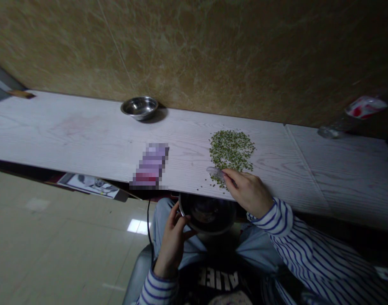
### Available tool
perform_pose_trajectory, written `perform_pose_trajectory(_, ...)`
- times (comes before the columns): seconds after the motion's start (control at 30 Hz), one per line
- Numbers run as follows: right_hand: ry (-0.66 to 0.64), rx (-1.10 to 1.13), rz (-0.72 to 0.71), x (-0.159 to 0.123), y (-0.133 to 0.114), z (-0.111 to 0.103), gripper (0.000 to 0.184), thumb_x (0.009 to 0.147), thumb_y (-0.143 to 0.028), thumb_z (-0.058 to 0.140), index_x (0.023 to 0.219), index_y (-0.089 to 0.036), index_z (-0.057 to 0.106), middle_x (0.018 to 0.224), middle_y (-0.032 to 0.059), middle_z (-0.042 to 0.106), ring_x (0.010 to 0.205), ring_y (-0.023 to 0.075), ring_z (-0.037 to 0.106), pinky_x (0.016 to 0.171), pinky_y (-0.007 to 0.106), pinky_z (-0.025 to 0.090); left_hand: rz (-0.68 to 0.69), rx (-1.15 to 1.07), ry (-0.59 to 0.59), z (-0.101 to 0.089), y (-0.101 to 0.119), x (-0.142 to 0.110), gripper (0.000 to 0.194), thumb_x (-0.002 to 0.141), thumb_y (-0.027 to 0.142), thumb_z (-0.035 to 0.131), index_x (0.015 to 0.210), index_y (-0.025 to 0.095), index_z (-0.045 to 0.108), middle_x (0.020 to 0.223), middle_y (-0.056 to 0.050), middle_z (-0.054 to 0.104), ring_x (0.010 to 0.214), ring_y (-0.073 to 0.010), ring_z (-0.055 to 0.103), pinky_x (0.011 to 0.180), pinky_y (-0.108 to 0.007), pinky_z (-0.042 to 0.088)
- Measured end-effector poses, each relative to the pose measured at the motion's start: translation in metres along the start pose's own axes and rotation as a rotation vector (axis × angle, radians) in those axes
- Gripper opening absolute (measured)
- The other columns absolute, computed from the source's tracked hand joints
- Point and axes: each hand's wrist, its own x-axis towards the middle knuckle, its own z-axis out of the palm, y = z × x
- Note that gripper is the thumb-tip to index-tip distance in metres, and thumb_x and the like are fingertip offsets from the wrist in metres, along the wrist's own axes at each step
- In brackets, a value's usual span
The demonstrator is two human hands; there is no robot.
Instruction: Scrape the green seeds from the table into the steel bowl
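Small green grains (230, 148) lie spread in a thin layer on the pale wooden counter (187, 161). My right hand (249, 190) is at the near edge of the layer, pinching a translucent, pale plastic piece (215, 172) flat against the counter among the grains. Its exact kind is not clear. Below the counter edge, over my lap, a dark metal bowl (209, 231) is tilted under the edge. My left hand (177, 226) grips this bowl by its left rim. Deep shadow hides most of the bowl's inside.
A shiny steel bowl (139, 108) stands near the wall, left of the grains. A pixelated purple rectangle (149, 165) lies at the front edge. At the right is a clear plastic bottle (343, 120). A partly open drawer (92, 184) shows beneath the counter.
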Motion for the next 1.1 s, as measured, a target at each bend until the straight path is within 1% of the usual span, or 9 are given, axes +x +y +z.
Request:
perform_pose_trajectory(0.13, 0.011, 0.039, -0.033, -0.0033, -0.0012, -0.003, 0.025, 0.095, -0.02, 0.05, 0.111, -0.019, 0.07, 0.099, 0.01, 0.078, 0.082, 0.0228, 0.074, 0.079, 0.033, 0.057, -0.008, 0.002, -0.011, 0.0003, 0.0012, -0.001, 0.068, 0.064, 0.028, 0.073, 0.131, 0.027, 0.06, 0.106, -0.006, 0.067, 0.096, -0.0229, 0.063, 0.065, -0.03, 0.055)
perform_pose_trajectory(0.3, 0.04, 0.058, -0.018, -0.0039, 0.0015, -0.003, 0.025, 0.096, -0.02, 0.05, 0.111, -0.019, 0.07, 0.1, 0.0097, 0.078, 0.085, 0.0228, 0.073, 0.082, 0.033, 0.056, -0.007, 0.019, -0.03, -0.0021, 0.0007, 0.0005, 0.066, 0.067, 0.029, 0.072, 0.131, 0.028, 0.058, 0.112, -0.007, 0.066, 0.098, -0.0227, 0.063, 0.066, -0.029, 0.054)
perform_pose_trajectory(0.4, 0.033, 0.06, -0.035, -0.0024, 0.0008, -0.0012, 0.024, 0.096, -0.02, 0.05, 0.111, -0.018, 0.069, 0.1, 0.0103, 0.078, 0.085, 0.0229, 0.073, 0.082, 0.034, 0.056, -0.015, 0.024, -0.045, -0.0035, 0.0, 0.0017, 0.065, 0.067, 0.03, 0.072, 0.131, 0.028, 0.058, 0.114, -0.007, 0.066, 0.098, -0.0224, 0.062, 0.068, -0.03, 0.054)
perform_pose_trajectory(0.57, 0.012, 0.038, -0.073, -0.0029, -0.0039, 0.0014, 0.023, 0.096, -0.019, 0.051, 0.11, -0.019, 0.069, 0.096, 0.009, 0.078, 0.083, 0.0215, 0.073, 0.08, 0.032, 0.056, 0.007, 0.016, -0.022, -0.0027, 0.0001, 0.0011, 0.067, 0.066, 0.03, 0.073, 0.131, 0.027, 0.057, 0.106, -0.005, 0.066, 0.093, -0.0209, 0.062, 0.065, -0.03, 0.054)
perform_pose_trajectory(0.67, 0.037, 0.055, -0.09, -0.0049, -0.0039, 0.0022, 0.022, 0.096, -0.017, 0.053, 0.11, -0.019, 0.07, 0.095, 0.0083, 0.078, 0.082, 0.0207, 0.073, 0.08, 0.031, 0.056, 0.009, 0.028, -0.008, -0.0023, 0.0012, 0.0005, 0.07, 0.065, 0.031, 0.073, 0.133, 0.026, 0.057, 0.099, -0.005, 0.066, 0.092, -0.0214, 0.062, 0.064, -0.03, 0.054)
perform_pose_trajectory(0.73, 0.07, 0.064, -0.091, -0.0054, -0.0022, 0.0018, 0.021, 0.095, -0.017, 0.053, 0.109, -0.018, 0.07, 0.096, 0.0085, 0.078, 0.081, 0.0207, 0.073, 0.079, 0.031, 0.056, 0.008, 0.033, 0.001, -0.0022, 0.0021, 0.0001, 0.071, 0.065, 0.031, 0.073, 0.133, 0.026, 0.057, 0.101, -0.006, 0.066, 0.094, -0.0227, 0.063, 0.064, -0.03, 0.054)
perform_pose_trajectory(0.83, 0.106, 0.055, -0.077, -0.0044, 0.0006, 0.0009, 0.021, 0.095, -0.017, 0.054, 0.109, -0.017, 0.07, 0.095, 0.0086, 0.078, 0.078, 0.0211, 0.073, 0.076, 0.032, 0.057, 0.011, 0.018, 0.0, -0.002, 0.003, -0.0001, 0.07, 0.065, 0.03, 0.073, 0.133, 0.026, 0.057, 0.11, -0.008, 0.066, 0.095, -0.0228, 0.063, 0.064, -0.03, 0.055)
perform_pose_trajectory(0.93, 0.09, 0.046, -0.081, -0.0035, 0.0012, 0.0018, 0.02, 0.094, -0.016, 0.056, 0.108, -0.016, 0.07, 0.094, 0.009, 0.078, 0.079, 0.0221, 0.073, 0.076, 0.033, 0.057, 0.011, 0.009, -0.01, -0.0019, 0.0029, 0.0, 0.07, 0.066, 0.029, 0.073, 0.134, 0.025, 0.056, 0.113, -0.009, 0.066, 0.094, -0.0218, 0.062, 0.063, -0.03, 0.054)
perform_pose_trajectory(1.1, 0.071, 0.058, -0.086, -0.0065, -0.0021, 0.0053, 0.021, 0.095, -0.016, 0.055, 0.11, -0.016, 0.07, 0.094, 0.0105, 0.078, 0.083, 0.0234, 0.074, 0.08, 0.035, 0.057, 0.0, 0.016, -0.005, -0.0018, 0.003, -0.0005, 0.071, 0.066, 0.029, 0.073, 0.135, 0.025, 0.055, 0.109, -0.008, 0.066, 0.095, -0.0221, 0.061, 0.063, -0.03, 0.054)
